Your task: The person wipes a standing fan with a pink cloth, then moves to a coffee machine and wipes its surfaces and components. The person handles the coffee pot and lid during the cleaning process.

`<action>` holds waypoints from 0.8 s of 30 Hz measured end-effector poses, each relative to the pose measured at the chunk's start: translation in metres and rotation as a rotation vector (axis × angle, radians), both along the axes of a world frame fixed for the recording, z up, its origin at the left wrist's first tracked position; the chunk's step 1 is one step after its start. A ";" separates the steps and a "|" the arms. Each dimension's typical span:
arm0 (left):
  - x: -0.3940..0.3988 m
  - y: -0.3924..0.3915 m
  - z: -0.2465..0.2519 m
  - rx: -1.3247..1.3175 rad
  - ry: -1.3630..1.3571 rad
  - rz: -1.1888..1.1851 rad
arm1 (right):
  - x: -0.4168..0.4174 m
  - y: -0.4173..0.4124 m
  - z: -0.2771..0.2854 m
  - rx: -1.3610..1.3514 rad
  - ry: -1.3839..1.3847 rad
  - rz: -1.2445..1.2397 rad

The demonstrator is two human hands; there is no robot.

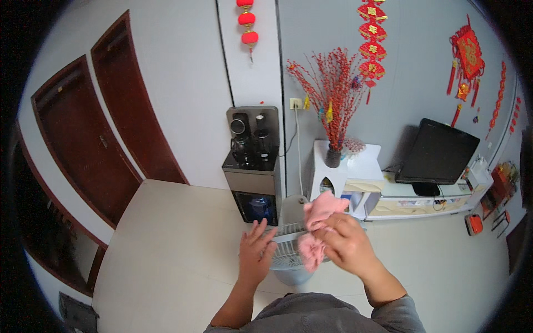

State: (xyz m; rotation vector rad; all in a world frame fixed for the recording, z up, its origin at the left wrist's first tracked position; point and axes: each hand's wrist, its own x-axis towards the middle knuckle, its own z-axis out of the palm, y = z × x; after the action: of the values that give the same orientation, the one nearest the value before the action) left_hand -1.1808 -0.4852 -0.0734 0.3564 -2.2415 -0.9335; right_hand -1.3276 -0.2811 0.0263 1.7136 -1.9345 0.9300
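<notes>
My right hand (pixel 344 245) pinches a pink cloth (pixel 327 208), which bunches out above and below the fingers. The cloth is in front of the right part of a grey wire grille (pixel 287 249), seemingly the guard of an electric fan. My left hand (pixel 256 254) is at the grille's left edge with its fingers spread and no object in its grasp. Whether its fingertips touch the wires cannot be told. Below the grille shows a pale blue rounded part (pixel 293 275). A grey rounded panel (pixel 295 208) stands behind it, partly covered.
A black and grey water dispenser (pixel 252 179) stands against the wall just beyond the grille. To its right, a white cabinet (pixel 322 177) carries a dark vase (pixel 333 157) of red branches. A television (pixel 437 154) sits on a low stand (pixel 416 207). Brown doors (pixel 83 137) line the left.
</notes>
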 end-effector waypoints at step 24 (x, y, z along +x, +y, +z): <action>0.005 0.003 0.012 0.143 -0.015 -0.031 | -0.055 0.036 -0.029 -0.138 -0.208 0.132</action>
State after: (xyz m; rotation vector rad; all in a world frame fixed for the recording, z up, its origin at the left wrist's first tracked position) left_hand -1.1758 -0.4827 -0.0616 0.3945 -2.2053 -1.1138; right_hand -1.3830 -0.2448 -0.0024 1.7398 -1.8495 1.3054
